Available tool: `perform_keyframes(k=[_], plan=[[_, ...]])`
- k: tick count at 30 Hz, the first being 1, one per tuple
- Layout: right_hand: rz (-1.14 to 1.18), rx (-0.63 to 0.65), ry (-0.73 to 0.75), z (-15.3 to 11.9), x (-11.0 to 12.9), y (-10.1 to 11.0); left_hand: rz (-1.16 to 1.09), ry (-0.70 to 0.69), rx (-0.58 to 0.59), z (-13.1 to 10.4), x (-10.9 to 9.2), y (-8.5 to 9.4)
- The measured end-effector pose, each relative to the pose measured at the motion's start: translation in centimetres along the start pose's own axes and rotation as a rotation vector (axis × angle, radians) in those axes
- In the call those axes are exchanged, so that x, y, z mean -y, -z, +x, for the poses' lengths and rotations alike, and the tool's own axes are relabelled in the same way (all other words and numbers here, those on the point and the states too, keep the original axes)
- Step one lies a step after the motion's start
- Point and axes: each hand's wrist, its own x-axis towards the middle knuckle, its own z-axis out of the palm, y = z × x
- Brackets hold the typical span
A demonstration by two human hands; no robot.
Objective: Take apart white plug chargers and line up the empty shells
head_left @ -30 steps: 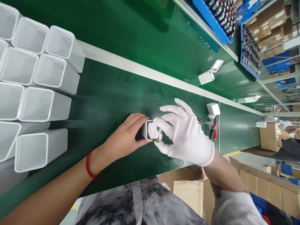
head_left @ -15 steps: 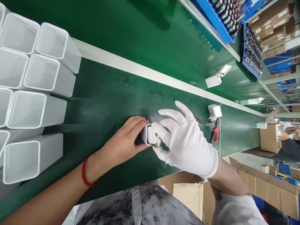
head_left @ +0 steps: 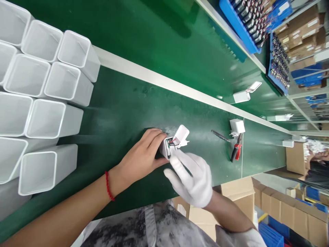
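Note:
My left hand, bare with a red beaded bracelet, grips a small white plastic housing on the green bench. A green circuit board and thin red and black wires show at its open end. Beyond the opening, a white cap-like part sits tilted by the wires. My right hand, in a white glove, has its fingers stretched out and spread, the foremost tips at the lower edge of the opening. Whether those tips touch the board is hidden.
Several white square containers stand stacked at left. To the right lie tweezers, red-and-black pliers and another white housing. A pale strip crosses the bench. Blue trays of parts stand at the back; cardboard boxes are at right.
My right hand has pulled back toward me from the housing's opening and its fingers have straightened. The white cap, wires and board have come into view. The camera view has shifted slightly.

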Motion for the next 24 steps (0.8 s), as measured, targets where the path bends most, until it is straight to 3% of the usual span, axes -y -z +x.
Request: perform_keyframes(k=[3, 6, 16, 21, 24], plan=[[-0.062, -0.191, 0.0, -0.6, -0.3, -4.1, 0.045, -0.003, 0.022, 0.1, -0.2, 0.0], [-0.063, -0.291, -0.026, -0.5, -0.4, -6.0, 0.04, 0.001, 0.042, 0.0, -0.1, 0.1], [-0.065, -0.363, -0.065, -0.2, -0.9, -7.0, 0.052, -0.025, 0.003, -0.1, -0.1, 0.1], [-0.062, -0.49, -0.114, -1.1, -1.3, -5.5, -0.168, -0.01, -0.026, -0.5, -0.2, 1.4], [-0.05, -0.486, -0.127, -1.2, -2.0, -6.3, -0.282, 0.005, -0.103, -0.6, 0.0, 1.5]])
